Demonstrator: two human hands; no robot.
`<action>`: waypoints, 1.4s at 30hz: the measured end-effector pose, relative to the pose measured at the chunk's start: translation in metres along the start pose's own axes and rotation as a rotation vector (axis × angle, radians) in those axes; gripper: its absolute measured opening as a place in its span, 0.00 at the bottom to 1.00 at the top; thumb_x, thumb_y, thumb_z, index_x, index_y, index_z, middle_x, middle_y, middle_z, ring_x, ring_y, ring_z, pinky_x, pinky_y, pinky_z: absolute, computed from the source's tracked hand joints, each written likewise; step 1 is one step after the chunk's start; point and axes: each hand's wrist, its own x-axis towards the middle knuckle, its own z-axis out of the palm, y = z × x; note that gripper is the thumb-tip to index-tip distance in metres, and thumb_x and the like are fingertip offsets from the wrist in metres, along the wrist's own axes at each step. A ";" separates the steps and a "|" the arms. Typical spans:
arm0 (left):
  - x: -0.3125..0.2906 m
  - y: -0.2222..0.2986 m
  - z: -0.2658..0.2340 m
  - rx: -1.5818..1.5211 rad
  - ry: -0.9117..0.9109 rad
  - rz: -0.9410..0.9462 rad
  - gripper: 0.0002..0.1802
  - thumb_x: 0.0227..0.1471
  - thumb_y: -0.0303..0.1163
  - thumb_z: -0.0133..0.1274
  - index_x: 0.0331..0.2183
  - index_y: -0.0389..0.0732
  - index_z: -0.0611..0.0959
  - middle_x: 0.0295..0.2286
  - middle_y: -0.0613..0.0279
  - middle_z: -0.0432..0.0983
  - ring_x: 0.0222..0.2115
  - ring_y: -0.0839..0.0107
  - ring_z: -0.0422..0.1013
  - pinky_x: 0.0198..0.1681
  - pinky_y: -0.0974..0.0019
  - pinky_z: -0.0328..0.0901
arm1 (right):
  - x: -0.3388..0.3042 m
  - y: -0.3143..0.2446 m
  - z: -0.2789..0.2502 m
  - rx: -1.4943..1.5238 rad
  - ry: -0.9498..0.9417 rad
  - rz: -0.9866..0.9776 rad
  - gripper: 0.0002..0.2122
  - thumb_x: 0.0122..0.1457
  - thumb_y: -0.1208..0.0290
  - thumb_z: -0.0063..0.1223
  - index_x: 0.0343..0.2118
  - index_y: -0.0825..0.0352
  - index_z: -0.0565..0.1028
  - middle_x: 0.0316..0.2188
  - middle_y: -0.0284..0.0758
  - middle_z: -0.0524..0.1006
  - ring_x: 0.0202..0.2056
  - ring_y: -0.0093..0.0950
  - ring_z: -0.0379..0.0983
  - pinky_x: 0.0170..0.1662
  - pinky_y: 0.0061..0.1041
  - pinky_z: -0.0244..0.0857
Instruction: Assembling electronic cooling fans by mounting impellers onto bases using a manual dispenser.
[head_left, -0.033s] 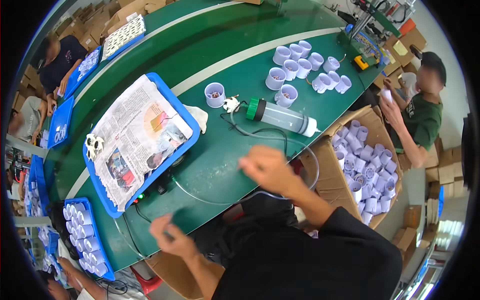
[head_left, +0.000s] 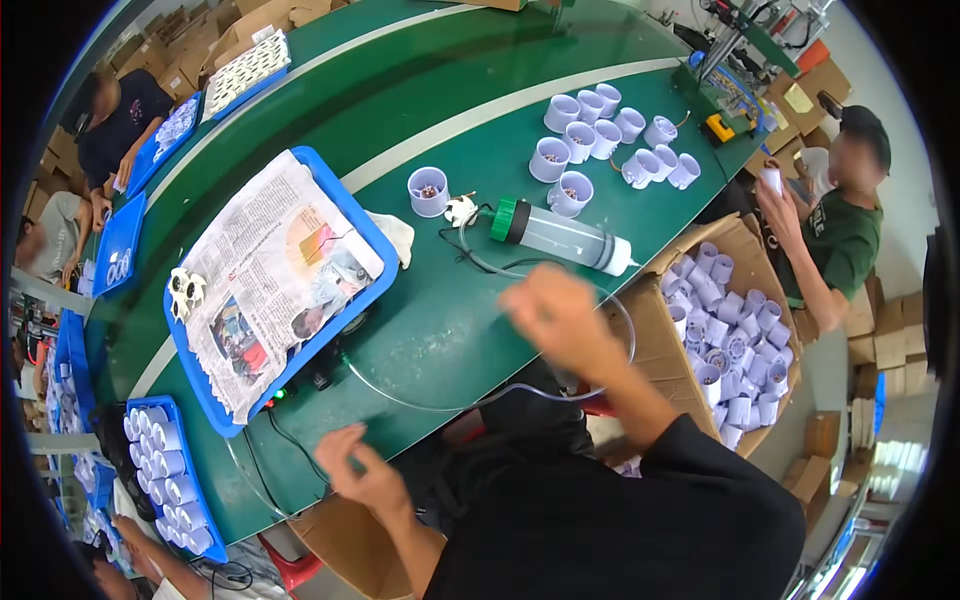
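My left hand (head_left: 365, 475) hovers over the table's near edge, thumb and fingers apart, holding nothing I can see. My right hand (head_left: 555, 312), blurred and with curled fingers, is above the table just below a large clear syringe (head_left: 560, 237) with a green cap. Its fingertips are too smeared to show whether anything is in them. A clear tube (head_left: 440, 408) loops under the right arm and along the table edge. Beyond the syringe's capped end lie a small white part (head_left: 460, 210) with dark wires and a single white cup (head_left: 429, 192) with small parts inside.
A blue tray (head_left: 375, 215) lined with newspaper holds a white part (head_left: 186, 292). Several white cups (head_left: 571, 193) stand at the far right. A carton (head_left: 640, 345) of cups is beside the table; another blue tray (head_left: 205, 500) of cups is left. A co-worker (head_left: 845, 235) sits at right.
My right hand has moved up and to the right, nearer the syringe. My left hand has shifted slightly right. The co-worker's hands on the right have moved a little.
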 end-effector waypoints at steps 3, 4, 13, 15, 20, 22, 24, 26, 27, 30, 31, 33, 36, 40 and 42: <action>-0.020 0.011 0.024 0.009 -0.016 -0.133 0.07 0.50 0.15 0.49 0.30 0.35 0.80 0.31 0.54 0.75 0.38 0.59 0.70 0.47 0.60 0.64 | 0.027 0.057 -0.066 -0.170 0.218 0.187 0.07 0.61 0.75 0.53 0.39 0.69 0.79 0.30 0.37 0.77 0.28 0.27 0.72 0.33 0.27 0.67; -0.019 0.012 0.024 0.001 -0.015 -0.134 0.07 0.50 0.15 0.49 0.30 0.35 0.80 0.31 0.54 0.75 0.38 0.59 0.70 0.47 0.60 0.64 | 0.033 0.091 -0.092 -0.290 0.208 0.270 0.09 0.60 0.72 0.54 0.40 0.70 0.78 0.31 0.40 0.77 0.30 0.29 0.74 0.36 0.26 0.68; -0.015 0.008 0.034 0.197 -0.136 0.092 0.09 0.41 0.18 0.53 0.27 0.42 0.82 0.29 0.62 0.76 0.35 0.58 0.71 0.41 0.58 0.63 | 0.042 0.262 -0.209 -0.913 0.024 0.514 0.18 0.60 0.53 0.53 0.47 0.60 0.72 0.38 0.44 0.79 0.40 0.47 0.75 0.45 0.48 0.64; -0.015 0.009 0.037 0.190 -0.135 0.087 0.09 0.41 0.18 0.53 0.27 0.42 0.82 0.29 0.62 0.76 0.34 0.59 0.71 0.40 0.58 0.63 | 0.038 0.281 -0.214 -0.856 -0.032 0.599 0.15 0.62 0.57 0.51 0.49 0.56 0.71 0.37 0.40 0.81 0.42 0.43 0.77 0.46 0.51 0.59; -0.015 0.009 0.035 0.209 -0.119 0.067 0.09 0.40 0.18 0.53 0.27 0.42 0.81 0.28 0.62 0.76 0.33 0.60 0.71 0.39 0.59 0.63 | 0.042 0.268 -0.201 -0.718 -0.016 0.603 0.14 0.63 0.61 0.49 0.49 0.59 0.73 0.31 0.44 0.81 0.38 0.45 0.78 0.44 0.47 0.64; -0.014 0.008 0.036 0.213 -0.109 0.077 0.09 0.40 0.18 0.54 0.27 0.42 0.82 0.29 0.62 0.76 0.33 0.60 0.71 0.39 0.59 0.63 | 0.048 0.263 -0.197 -0.599 -0.011 0.581 0.16 0.63 0.58 0.50 0.44 0.65 0.76 0.34 0.48 0.80 0.39 0.48 0.77 0.44 0.43 0.67; -0.016 0.006 0.036 0.217 -0.110 0.083 0.09 0.40 0.18 0.54 0.27 0.42 0.82 0.29 0.62 0.76 0.33 0.60 0.71 0.39 0.59 0.63 | 0.056 0.255 -0.192 -0.616 -0.028 0.625 0.18 0.62 0.56 0.51 0.42 0.68 0.77 0.35 0.50 0.80 0.39 0.48 0.77 0.44 0.41 0.68; -0.016 0.006 0.036 0.220 -0.109 0.090 0.09 0.40 0.18 0.54 0.26 0.42 0.82 0.29 0.63 0.76 0.33 0.60 0.71 0.39 0.59 0.63 | 0.064 0.247 -0.186 -0.634 -0.044 0.668 0.21 0.60 0.54 0.52 0.40 0.71 0.78 0.36 0.51 0.80 0.40 0.49 0.77 0.45 0.40 0.69; -0.016 0.006 0.035 0.221 -0.110 0.092 0.09 0.40 0.18 0.54 0.26 0.43 0.82 0.29 0.63 0.76 0.33 0.60 0.71 0.39 0.59 0.64 | 0.067 0.245 -0.183 -0.629 -0.047 0.711 0.22 0.58 0.53 0.55 0.40 0.72 0.78 0.37 0.52 0.80 0.41 0.48 0.78 0.45 0.39 0.69; -0.016 0.007 0.036 0.218 -0.108 0.093 0.09 0.40 0.18 0.54 0.27 0.43 0.82 0.29 0.64 0.76 0.33 0.60 0.71 0.39 0.59 0.64 | 0.071 0.243 -0.177 -0.672 -0.085 0.711 0.22 0.53 0.55 0.58 0.40 0.72 0.79 0.37 0.52 0.80 0.42 0.47 0.78 0.46 0.38 0.70; -0.016 0.007 0.037 0.210 -0.109 0.092 0.10 0.40 0.18 0.54 0.27 0.43 0.82 0.29 0.64 0.76 0.33 0.60 0.71 0.39 0.59 0.64 | 0.070 0.244 -0.178 -0.725 -0.119 0.672 0.20 0.51 0.58 0.60 0.40 0.71 0.79 0.36 0.52 0.80 0.42 0.46 0.78 0.47 0.38 0.70; -0.016 0.007 0.037 0.212 -0.102 0.092 0.10 0.39 0.18 0.54 0.27 0.43 0.82 0.29 0.64 0.76 0.33 0.60 0.71 0.39 0.59 0.64 | 0.072 0.250 -0.179 -0.725 -0.137 0.673 0.19 0.49 0.63 0.60 0.41 0.71 0.80 0.35 0.51 0.80 0.41 0.46 0.79 0.46 0.37 0.71; -0.017 0.006 0.037 0.219 -0.096 0.086 0.10 0.39 0.18 0.55 0.26 0.44 0.82 0.29 0.64 0.77 0.34 0.61 0.72 0.38 0.60 0.64 | 0.071 0.246 -0.178 -0.665 -0.215 0.662 0.18 0.46 0.71 0.60 0.42 0.71 0.79 0.33 0.50 0.81 0.39 0.42 0.79 0.42 0.35 0.72; -0.017 0.005 0.037 0.217 -0.092 0.080 0.10 0.39 0.19 0.55 0.26 0.44 0.82 0.29 0.65 0.76 0.33 0.61 0.72 0.38 0.60 0.64 | 0.073 0.194 -0.157 -0.508 -0.348 0.548 0.15 0.45 0.79 0.56 0.40 0.70 0.79 0.23 0.39 0.77 0.27 0.30 0.76 0.33 0.29 0.69; -0.017 0.005 0.037 0.220 -0.089 0.080 0.10 0.39 0.19 0.55 0.26 0.44 0.82 0.29 0.65 0.76 0.33 0.61 0.72 0.38 0.60 0.64 | 0.072 0.180 -0.146 -0.474 -0.412 0.461 0.14 0.47 0.80 0.58 0.40 0.68 0.79 0.22 0.37 0.77 0.26 0.29 0.74 0.32 0.29 0.69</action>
